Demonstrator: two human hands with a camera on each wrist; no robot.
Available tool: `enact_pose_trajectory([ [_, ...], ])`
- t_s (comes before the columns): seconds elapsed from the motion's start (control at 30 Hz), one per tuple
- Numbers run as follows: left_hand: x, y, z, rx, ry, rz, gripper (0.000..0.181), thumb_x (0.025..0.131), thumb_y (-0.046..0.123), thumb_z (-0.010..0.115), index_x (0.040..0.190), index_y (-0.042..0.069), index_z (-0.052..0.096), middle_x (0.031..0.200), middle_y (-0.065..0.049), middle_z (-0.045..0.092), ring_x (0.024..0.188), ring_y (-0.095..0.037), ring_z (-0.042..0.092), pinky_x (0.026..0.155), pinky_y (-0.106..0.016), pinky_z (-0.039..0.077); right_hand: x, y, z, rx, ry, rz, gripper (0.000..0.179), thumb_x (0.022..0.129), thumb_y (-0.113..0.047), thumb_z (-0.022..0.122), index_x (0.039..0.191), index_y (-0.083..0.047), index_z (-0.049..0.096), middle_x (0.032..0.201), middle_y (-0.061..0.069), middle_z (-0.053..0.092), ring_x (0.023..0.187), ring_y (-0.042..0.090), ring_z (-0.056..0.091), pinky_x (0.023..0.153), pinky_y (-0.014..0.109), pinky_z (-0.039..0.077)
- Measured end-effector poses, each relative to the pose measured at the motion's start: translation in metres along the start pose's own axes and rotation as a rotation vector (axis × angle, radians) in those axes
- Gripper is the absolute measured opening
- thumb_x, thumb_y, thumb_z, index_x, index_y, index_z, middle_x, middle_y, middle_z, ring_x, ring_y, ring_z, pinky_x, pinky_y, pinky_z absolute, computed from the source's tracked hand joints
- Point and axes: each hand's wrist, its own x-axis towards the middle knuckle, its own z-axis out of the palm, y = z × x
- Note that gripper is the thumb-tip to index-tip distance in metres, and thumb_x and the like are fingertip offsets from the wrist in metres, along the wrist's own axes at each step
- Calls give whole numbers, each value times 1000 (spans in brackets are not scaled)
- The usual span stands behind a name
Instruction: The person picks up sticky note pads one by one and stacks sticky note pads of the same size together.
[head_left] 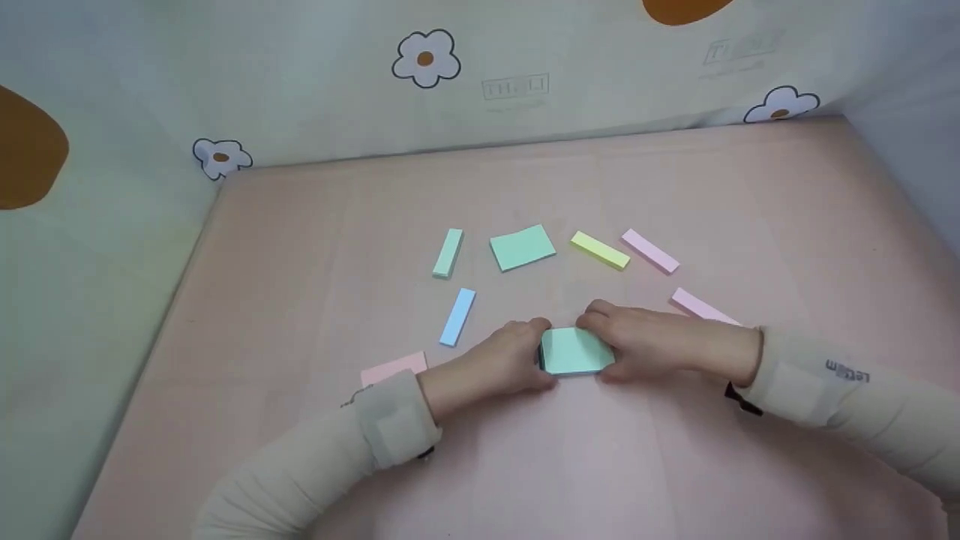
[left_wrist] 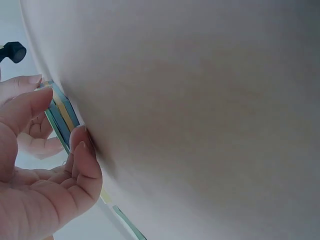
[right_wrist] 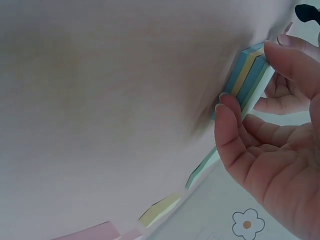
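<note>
A stack of sticky note pads (head_left: 575, 351) lies on the table near its middle, with a mint green pad on top. Blue and yellow layers show along its side in both wrist views. My left hand (head_left: 511, 357) grips the stack's left edge, thumb on the near side and fingers on the far side. From the right, my right hand (head_left: 637, 341) grips the opposite edge the same way. The fingers (right_wrist: 227, 120) of the right hand curl round the layered pads (right_wrist: 246, 75) in the right wrist view.
Beyond the hands lie a green pad (head_left: 523, 248), a narrow green strip pad (head_left: 448, 253), a blue one (head_left: 457, 317), a yellow one (head_left: 600, 250) and pink ones (head_left: 650, 251) (head_left: 703, 306). A pink pad (head_left: 394, 368) is partly behind the left forearm. A flowered curtain (head_left: 322, 90) borders the table.
</note>
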Motion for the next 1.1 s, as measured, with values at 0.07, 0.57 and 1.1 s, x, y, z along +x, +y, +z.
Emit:
enact_pose_trajectory([
  [0.07, 0, 0, 0, 0, -2, 6, 59, 77, 20, 72, 126, 4, 46, 111, -9, 59, 94, -15, 53, 86, -29, 45, 1, -1, 0, 1, 1, -1, 48, 72, -9, 70, 115, 3, 50, 104, 6, 51, 87, 18, 54, 80, 34, 46],
  [0.57, 3, -1, -2, 51, -42, 45, 53, 77, 11, 67, 125, 3, 47, 107, -8, 60, 88, -14, 51, 82, -26, 45, 4, -4, 1, -11, 10, -8, 44, 74, -10, 69, 112, 3, 52, 101, 6, 51, 84, 19, 54, 78, 34, 46],
  [1.1, 6, 2, 4, 50, -7, 8, 50, 76, 12, 69, 121, 1, 50, 98, -6, 58, 82, -13, 50, 73, -24, 46, 3, -1, 4, 9, 2, 17, 43, 71, 1, 66, 111, 3, 51, 100, 6, 49, 87, 20, 54, 80, 35, 46],
])
